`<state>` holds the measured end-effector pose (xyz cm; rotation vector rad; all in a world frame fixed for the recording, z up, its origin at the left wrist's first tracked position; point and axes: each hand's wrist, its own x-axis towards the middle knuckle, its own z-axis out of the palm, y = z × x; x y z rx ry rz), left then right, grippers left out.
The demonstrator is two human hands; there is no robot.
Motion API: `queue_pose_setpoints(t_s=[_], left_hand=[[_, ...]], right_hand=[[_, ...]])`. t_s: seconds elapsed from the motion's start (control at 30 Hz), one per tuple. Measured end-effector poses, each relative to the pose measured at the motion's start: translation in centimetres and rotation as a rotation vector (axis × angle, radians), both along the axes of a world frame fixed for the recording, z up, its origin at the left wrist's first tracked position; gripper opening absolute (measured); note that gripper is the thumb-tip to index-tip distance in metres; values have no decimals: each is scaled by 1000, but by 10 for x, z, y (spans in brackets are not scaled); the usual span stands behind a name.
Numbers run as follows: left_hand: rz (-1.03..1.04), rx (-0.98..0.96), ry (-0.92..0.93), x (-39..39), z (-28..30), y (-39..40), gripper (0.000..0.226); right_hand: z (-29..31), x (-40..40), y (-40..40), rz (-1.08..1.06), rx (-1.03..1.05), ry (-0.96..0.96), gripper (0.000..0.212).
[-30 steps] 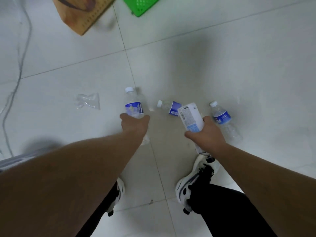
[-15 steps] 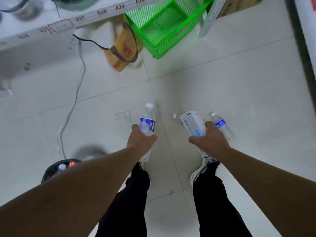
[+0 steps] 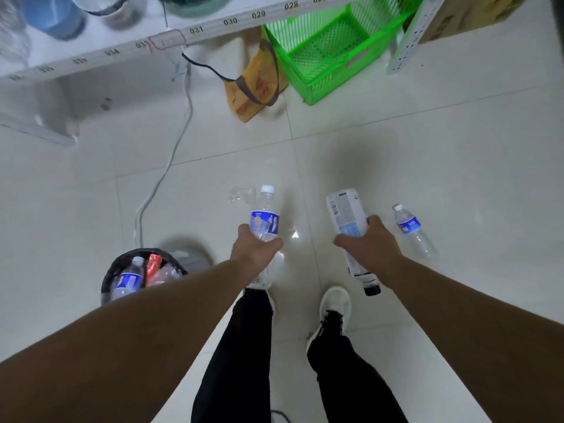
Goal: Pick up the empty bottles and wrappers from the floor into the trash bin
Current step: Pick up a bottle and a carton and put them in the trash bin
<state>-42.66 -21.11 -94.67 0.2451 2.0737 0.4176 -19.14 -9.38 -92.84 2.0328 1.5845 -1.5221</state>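
My left hand (image 3: 254,250) grips a clear water bottle (image 3: 265,219) with a blue label and white cap, held cap-forward above the floor. My right hand (image 3: 367,247) holds a white-labelled bottle (image 3: 346,216) with its dark cap pointing back toward my feet. One more clear bottle with a blue label (image 3: 410,232) lies on the tiles to the right of my right hand. A crumpled clear wrapper (image 3: 241,193) lies on the floor beyond the left bottle. The black-lined trash bin (image 3: 107,277) stands at lower left, partly behind my left forearm, holding a bottle and red wrappers.
A white shelf rail with numbers (image 3: 195,30) crosses the top left. A green plastic crate (image 3: 332,51) and a brown paper bag (image 3: 254,87) sit under it. A grey cable (image 3: 166,175) trails across the floor toward the bin. My two shoes stand below my hands.
I have risen from a crouch, so the view is higher and wider. Both hands lifted their bottles off the floor, and the trash bin has come into view at lower left.
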Motion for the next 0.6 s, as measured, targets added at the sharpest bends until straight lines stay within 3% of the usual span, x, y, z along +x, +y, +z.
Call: queue_pose_setpoints(t_s=[0.33, 0.6], left_hand=[[154, 15, -37, 33, 22, -59, 66], [195, 15, -33, 20, 19, -120, 65]], right_hand=[[23, 44, -13, 173, -52, -73, 64], [33, 5, -53, 228, -17, -4, 56]])
